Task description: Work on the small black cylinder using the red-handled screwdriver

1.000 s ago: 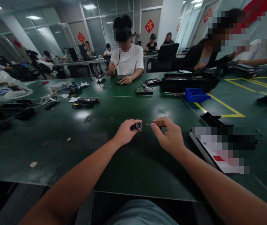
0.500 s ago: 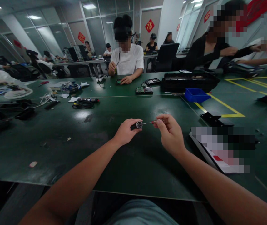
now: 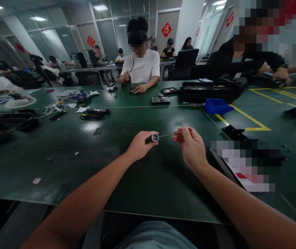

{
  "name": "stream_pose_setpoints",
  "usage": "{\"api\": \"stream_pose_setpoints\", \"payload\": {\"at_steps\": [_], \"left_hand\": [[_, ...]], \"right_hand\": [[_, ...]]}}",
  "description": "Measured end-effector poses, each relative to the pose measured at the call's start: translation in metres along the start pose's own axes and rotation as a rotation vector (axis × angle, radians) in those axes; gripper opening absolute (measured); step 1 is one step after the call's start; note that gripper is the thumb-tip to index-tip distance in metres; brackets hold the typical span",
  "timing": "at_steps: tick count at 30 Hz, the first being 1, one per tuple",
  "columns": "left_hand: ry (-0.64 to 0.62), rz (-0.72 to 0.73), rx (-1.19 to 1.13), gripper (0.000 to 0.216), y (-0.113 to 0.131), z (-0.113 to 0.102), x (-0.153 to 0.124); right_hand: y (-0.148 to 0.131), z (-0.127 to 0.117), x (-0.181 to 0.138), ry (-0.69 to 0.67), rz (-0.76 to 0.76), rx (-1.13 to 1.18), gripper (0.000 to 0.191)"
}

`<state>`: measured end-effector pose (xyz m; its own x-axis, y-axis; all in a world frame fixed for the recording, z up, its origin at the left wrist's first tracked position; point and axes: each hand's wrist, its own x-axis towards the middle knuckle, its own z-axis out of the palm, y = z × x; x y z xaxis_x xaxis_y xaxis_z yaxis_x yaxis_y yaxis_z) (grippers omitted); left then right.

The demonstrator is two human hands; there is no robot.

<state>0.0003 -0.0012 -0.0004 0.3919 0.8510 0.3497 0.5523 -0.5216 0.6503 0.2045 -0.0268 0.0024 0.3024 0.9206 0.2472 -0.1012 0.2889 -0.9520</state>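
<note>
In the head view my left hand [image 3: 139, 146] is closed around a small black cylindrical part [image 3: 154, 138] with a round, silver-rimmed end facing me. My right hand [image 3: 193, 147] pinches the handle of a thin screwdriver [image 3: 166, 135], most of it hidden behind the fingers. Its slim metal shaft runs left to the rim of the cylinder; whether the tip sits inside or only touches it I cannot make out. Both hands are held above the dark green table [image 3: 142, 186].
Coiled black cable [image 3: 93, 115] lies ahead on the left. Farther off are a bare circuit board [image 3: 160, 100], a blue bin [image 3: 218, 106] and a long black housing [image 3: 210, 90]. A white panel [image 3: 241, 173] lies beside my right forearm. A person in white [image 3: 148, 65] sits opposite.
My right hand has shifted slightly right and its fingers have changed position on the handle, showing more of the shaft. My left hand stays nearly still. A co-worker at right has moved their arms.
</note>
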Motion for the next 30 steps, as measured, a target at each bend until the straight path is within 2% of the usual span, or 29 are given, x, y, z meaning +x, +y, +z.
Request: {"api": "stream_pose_setpoints", "payload": {"at_steps": [12, 16, 18, 22, 27, 30], "left_hand": [[0.008, 0.024, 0.019, 0.039, -0.002, -0.001, -0.001], [-0.001, 0.022, 0.022, 0.038, -0.001, -0.001, -0.001], [-0.006, 0.024, 0.023, 0.038, -0.002, -0.001, -0.002], [-0.009, 0.024, 0.024, 0.037, -0.002, 0.0, -0.002], [0.005, 0.027, 0.008, 0.038, -0.003, 0.0, -0.002], [0.01, 0.02, 0.001, 0.037, -0.003, -0.001, -0.001]], "right_hand": [[-0.022, -0.001, -0.015, -0.092, -0.321, -0.498, 0.022], [-0.028, -0.003, -0.015, -0.049, -0.362, -0.692, 0.037], [-0.03, -0.003, -0.015, -0.046, -0.376, -0.718, 0.042], [-0.03, -0.001, -0.016, -0.058, -0.424, -0.713, 0.039], [-0.03, -0.002, -0.017, -0.105, -0.451, -0.707, 0.033], [-0.029, -0.003, -0.017, -0.152, -0.459, -0.693, 0.023]]}}
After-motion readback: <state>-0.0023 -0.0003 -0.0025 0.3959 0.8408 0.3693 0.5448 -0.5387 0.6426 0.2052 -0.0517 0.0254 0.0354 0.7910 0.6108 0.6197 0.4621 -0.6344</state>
